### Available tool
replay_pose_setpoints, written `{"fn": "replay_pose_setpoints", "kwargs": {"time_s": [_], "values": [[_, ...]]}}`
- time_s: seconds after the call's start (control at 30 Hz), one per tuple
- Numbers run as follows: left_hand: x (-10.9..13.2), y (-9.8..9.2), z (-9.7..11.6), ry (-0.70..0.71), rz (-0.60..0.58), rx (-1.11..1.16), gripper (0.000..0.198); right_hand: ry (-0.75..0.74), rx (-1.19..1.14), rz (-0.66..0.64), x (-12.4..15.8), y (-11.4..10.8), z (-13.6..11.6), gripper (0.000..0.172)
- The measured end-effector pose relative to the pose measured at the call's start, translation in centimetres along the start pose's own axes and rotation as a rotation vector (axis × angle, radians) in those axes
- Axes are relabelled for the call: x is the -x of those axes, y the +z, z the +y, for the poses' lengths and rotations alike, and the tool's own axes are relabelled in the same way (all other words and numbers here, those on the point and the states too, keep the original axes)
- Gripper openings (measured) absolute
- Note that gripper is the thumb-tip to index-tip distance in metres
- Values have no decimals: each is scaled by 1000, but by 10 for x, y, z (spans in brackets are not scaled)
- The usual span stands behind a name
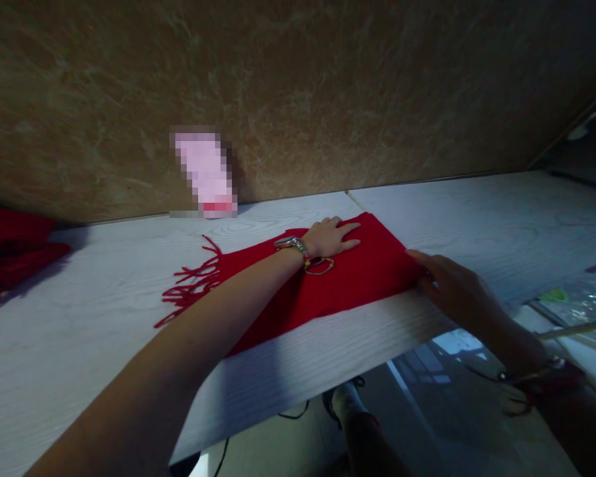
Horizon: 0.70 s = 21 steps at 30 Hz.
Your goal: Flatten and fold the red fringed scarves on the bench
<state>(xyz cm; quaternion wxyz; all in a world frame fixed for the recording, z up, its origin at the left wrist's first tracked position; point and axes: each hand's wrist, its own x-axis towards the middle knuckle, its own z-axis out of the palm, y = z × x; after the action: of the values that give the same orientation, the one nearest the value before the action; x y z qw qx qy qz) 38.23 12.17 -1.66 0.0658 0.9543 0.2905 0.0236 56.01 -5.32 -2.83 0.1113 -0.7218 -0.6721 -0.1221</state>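
Note:
A red scarf (372,278) lies folded on the pale wood-grain counter, with its fringe (191,285) spread out at the left end. Flat on top of the scarf rests my left hand (328,237), its fingers spread; a watch and a beaded bracelet are on that wrist. At the scarf's right end, my right hand (447,281) pinches the edge between thumb and fingers. My left forearm hides part of the scarf's near left side.
More red fabric (14,252) lies bunched at the far left of the counter (501,218). A pink blurred item (206,172) leans on the brown marbled wall (328,99). Clear shiny packaging (581,298) is at the right. Below the front edge, a foot (345,401) shows on the floor.

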Motion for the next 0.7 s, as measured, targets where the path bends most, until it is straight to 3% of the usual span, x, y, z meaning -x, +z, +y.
{"fn": "replay_pose_setpoints", "kwargs": {"time_s": [0.23, 0.33, 0.47, 0.6, 0.7], "values": [[113, -7, -86, 92, -17, -34, 56, -189, 85, -276, 7, -25, -145, 54], [159, -11, -108, 98, -11, -33, 55, -305, 64, -295, 12, -32, -189, 53], [198, -24, -108, -50, -48, -122, 52, -352, 66, -306, 15, -34, -218, 51], [219, -36, -91, -297, -41, -204, 51, -284, 74, -286, 17, -33, -225, 51], [230, -38, -82, -467, -93, -131, 55, -213, 35, -259, 20, -32, -226, 49]]}}
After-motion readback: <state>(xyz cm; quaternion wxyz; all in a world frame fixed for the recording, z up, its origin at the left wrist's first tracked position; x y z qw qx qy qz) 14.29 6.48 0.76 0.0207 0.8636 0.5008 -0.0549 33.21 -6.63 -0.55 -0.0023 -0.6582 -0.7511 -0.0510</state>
